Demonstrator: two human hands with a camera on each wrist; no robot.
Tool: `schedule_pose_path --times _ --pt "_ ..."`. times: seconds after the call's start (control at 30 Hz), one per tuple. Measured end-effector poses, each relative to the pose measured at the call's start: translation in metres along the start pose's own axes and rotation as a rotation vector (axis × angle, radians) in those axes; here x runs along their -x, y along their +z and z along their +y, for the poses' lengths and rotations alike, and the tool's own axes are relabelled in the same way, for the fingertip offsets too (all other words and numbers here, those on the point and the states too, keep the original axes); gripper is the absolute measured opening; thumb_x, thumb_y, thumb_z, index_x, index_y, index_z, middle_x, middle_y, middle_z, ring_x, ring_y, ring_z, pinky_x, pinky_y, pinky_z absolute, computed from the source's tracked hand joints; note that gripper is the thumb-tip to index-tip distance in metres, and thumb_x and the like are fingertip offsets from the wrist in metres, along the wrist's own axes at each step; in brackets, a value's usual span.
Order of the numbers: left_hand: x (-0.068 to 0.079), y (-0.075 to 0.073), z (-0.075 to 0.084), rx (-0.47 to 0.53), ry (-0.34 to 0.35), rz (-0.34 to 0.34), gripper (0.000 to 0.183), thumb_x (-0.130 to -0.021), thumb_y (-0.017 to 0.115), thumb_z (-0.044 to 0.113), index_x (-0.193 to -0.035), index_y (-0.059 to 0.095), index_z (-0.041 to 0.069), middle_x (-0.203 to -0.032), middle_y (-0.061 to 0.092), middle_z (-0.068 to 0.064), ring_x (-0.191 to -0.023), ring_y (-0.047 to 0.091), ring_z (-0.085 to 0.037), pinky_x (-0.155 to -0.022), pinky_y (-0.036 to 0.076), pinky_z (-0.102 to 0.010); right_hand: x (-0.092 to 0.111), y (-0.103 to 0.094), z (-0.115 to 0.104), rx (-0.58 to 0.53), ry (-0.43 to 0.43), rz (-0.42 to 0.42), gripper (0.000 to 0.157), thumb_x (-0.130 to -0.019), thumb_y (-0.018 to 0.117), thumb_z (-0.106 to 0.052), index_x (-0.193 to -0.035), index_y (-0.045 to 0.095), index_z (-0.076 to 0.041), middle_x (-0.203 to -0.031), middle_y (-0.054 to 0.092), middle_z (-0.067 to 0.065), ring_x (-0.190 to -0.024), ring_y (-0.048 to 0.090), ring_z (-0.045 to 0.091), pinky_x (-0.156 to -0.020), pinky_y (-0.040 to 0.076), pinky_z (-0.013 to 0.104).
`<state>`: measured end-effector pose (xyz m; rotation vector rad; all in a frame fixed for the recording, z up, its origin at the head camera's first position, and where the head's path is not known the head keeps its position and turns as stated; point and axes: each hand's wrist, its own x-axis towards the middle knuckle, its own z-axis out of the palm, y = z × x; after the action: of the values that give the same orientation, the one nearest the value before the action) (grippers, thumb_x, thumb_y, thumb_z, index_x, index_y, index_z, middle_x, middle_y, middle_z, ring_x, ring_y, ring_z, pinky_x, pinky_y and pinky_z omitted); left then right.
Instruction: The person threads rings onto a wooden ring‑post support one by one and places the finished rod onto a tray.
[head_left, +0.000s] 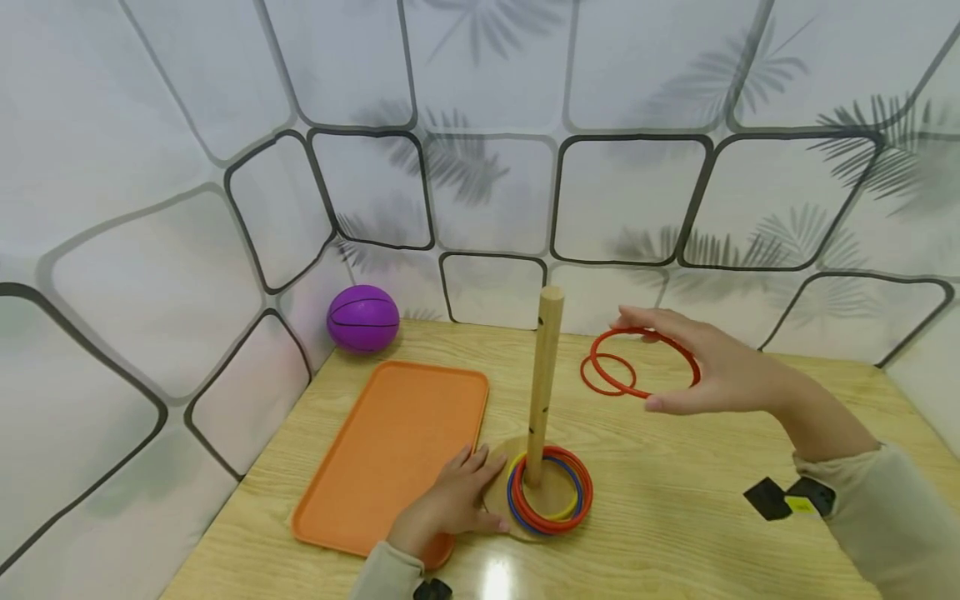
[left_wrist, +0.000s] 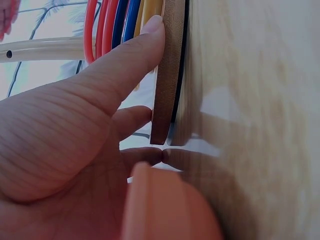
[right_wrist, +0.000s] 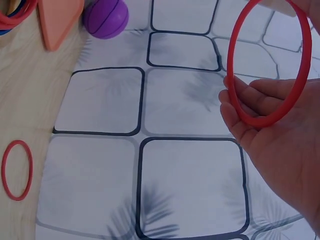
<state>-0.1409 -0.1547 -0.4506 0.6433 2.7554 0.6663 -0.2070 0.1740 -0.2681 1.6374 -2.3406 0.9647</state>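
Note:
A wooden peg point(head_left: 546, 367) rises from a round wooden base point(head_left: 504, 462). Red, blue and yellow rings point(head_left: 585, 500) lie stacked around the peg's foot. My left hand point(head_left: 450, 504) touches the near left rim of the base, its fingers loosely extended; in the left wrist view the thumb point(left_wrist: 132, 57) rests along the base's edge beside the stack. Up to the right of the peg, my right hand point(head_left: 701, 367) holds a red ring point(right_wrist: 304, 55) between thumb and fingers, above the table. Farther back, a smaller-looking red ring point(head_left: 600, 392) lies on the wood.
An orange tray point(head_left: 405, 433) lies left of the base, its near corner close under my left wrist. A purple ball point(head_left: 363, 319) sits at the back left corner of the wooden table point(head_left: 675, 517). Patterned walls point(head_left: 487, 200) stand behind and to the left.

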Motion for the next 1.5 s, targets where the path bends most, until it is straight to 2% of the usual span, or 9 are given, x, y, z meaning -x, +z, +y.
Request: schedule_pose_path --times 0.1,0.3,0.53,0.73,1.03,1.33,1.5 --pt "-0.001 0.001 -0.001 0.001 -0.003 0.000 0.090 -0.074 0.078 0.043 -0.146 0.037 0.008 -0.149 0.029 -0.024 -0.137 0.019 -0.047 -0.109 0.019 -0.058 -0.005 -0.009 -0.005 -0.036 -0.055 -0.008 0.095 -0.067 0.079 0.003 -0.147 0.027 0.002 -0.139 0.048 0.001 -0.128 0.041 0.007 -0.100 0.033 0.015" --pt "0.001 0.001 0.000 -0.012 0.008 0.006 0.090 -0.074 0.078 0.043 -0.145 0.038 0.007 -0.148 0.030 -0.025 -0.137 0.020 -0.048 -0.109 0.020 -0.059 -0.015 -0.030 -0.022 -0.086 -0.089 -0.030 0.093 -0.068 0.074 0.010 -0.145 0.024 0.008 -0.140 0.046 0.013 -0.130 0.041 0.013 -0.103 0.032 0.019" --pt "0.001 0.001 0.000 -0.012 0.008 0.008 0.090 -0.073 0.079 0.043 -0.145 0.038 0.007 -0.148 0.030 -0.026 -0.136 0.020 -0.048 -0.108 0.020 -0.059 -0.033 -0.047 -0.038 -0.129 -0.204 -0.008 0.087 -0.074 0.074 0.002 -0.144 0.023 0.011 -0.141 0.045 0.011 -0.131 0.040 0.017 -0.106 0.031 0.021" --pt "0.000 0.001 0.000 0.008 0.007 0.006 0.089 -0.074 0.079 0.042 -0.145 0.038 0.006 -0.148 0.029 -0.026 -0.136 0.019 -0.049 -0.109 0.018 -0.059 -0.047 -0.053 -0.050 -0.104 -0.226 0.007 0.084 -0.077 0.073 -0.002 -0.144 0.025 0.011 -0.139 0.049 0.009 -0.130 0.041 0.017 -0.106 0.031 0.022" --pt "0.002 0.000 0.000 0.005 0.013 0.005 0.089 -0.074 0.078 0.042 -0.145 0.037 0.006 -0.149 0.029 -0.026 -0.137 0.018 -0.048 -0.109 0.018 -0.059 -0.068 -0.047 -0.060 -0.075 -0.124 0.016 0.088 -0.072 0.070 0.008 -0.148 0.025 0.002 -0.138 0.048 0.014 -0.130 0.041 0.019 -0.107 0.031 0.025" --pt "0.001 0.001 0.000 0.016 0.005 0.001 0.090 -0.074 0.078 0.042 -0.146 0.037 0.007 -0.149 0.028 -0.025 -0.137 0.018 -0.047 -0.110 0.017 -0.059 -0.086 -0.033 -0.056 -0.086 -0.175 0.021 0.088 -0.071 0.072 0.007 -0.147 0.028 0.002 -0.134 0.053 0.012 -0.125 0.046 0.019 -0.105 0.034 0.025" --pt "0.000 0.000 -0.002 0.006 0.002 0.004 0.090 -0.074 0.078 0.043 -0.146 0.037 0.007 -0.149 0.029 -0.024 -0.137 0.019 -0.047 -0.110 0.018 -0.058 -0.088 -0.024 -0.051 -0.108 -0.150 -0.003 0.091 -0.071 0.076 0.004 -0.147 0.026 0.002 -0.135 0.051 0.014 -0.126 0.045 0.019 -0.104 0.034 0.025"
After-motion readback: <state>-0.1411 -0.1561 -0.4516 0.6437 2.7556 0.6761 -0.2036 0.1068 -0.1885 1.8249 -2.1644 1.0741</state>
